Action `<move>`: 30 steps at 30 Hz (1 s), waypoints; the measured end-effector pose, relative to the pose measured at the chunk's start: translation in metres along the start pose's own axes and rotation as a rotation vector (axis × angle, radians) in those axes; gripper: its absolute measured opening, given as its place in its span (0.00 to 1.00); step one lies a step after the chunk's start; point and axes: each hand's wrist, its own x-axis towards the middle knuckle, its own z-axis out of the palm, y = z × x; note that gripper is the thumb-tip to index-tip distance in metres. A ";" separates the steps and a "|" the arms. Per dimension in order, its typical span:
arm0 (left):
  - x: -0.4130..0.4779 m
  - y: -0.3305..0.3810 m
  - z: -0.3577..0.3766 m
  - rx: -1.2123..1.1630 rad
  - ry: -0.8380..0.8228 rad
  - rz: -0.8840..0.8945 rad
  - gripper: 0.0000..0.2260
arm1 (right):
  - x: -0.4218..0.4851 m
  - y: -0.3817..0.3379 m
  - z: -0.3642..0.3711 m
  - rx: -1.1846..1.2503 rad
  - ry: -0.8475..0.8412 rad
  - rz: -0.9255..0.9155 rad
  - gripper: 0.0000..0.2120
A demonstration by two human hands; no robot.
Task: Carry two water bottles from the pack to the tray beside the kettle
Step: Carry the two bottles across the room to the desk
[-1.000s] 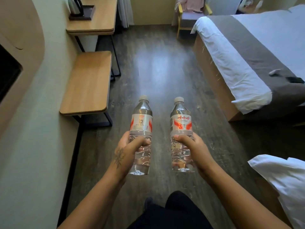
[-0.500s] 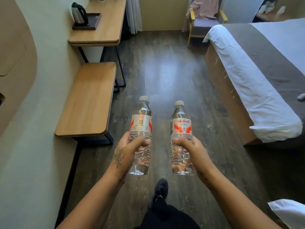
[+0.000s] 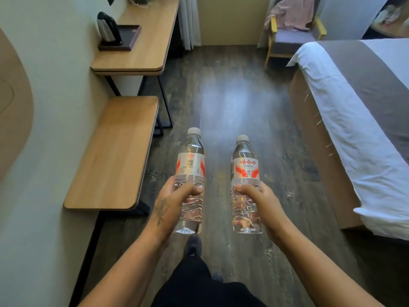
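One clear capped plastic water bottle w/ red-white label (image 3: 190, 173) is gripped upright in the left hand (image 3: 170, 207), its twin (image 3: 245, 173) in the right hand (image 3: 263, 200), both closed round the lower body for carrying twd the dark tray (image 3: 127, 38) w/ steel kettle (image 3: 108, 27), far ahead-left.

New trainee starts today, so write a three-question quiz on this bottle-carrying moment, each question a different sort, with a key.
1. True or false: the left hand and the right hand each grip one capped water bottle upright.
2. Where does the kettle stand? A) on the low bench B) at the end of the dark tray nearer the wall, on the desk C) on the bed
3. Fill in: the left bottle and right bottle are held over the ____.

Key: 1 true; 2 B; 3 floor.
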 end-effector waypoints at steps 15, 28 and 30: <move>0.262 0.138 0.025 0.024 -0.006 -0.019 0.29 | 0.262 -0.134 0.001 -0.021 0.016 0.027 0.24; 0.462 0.255 0.069 0.022 -0.034 0.023 0.31 | 0.455 -0.249 -0.022 0.033 0.033 0.008 0.28; 0.495 0.267 0.079 0.021 -0.025 0.035 0.32 | 0.490 -0.262 -0.029 0.031 0.023 0.005 0.28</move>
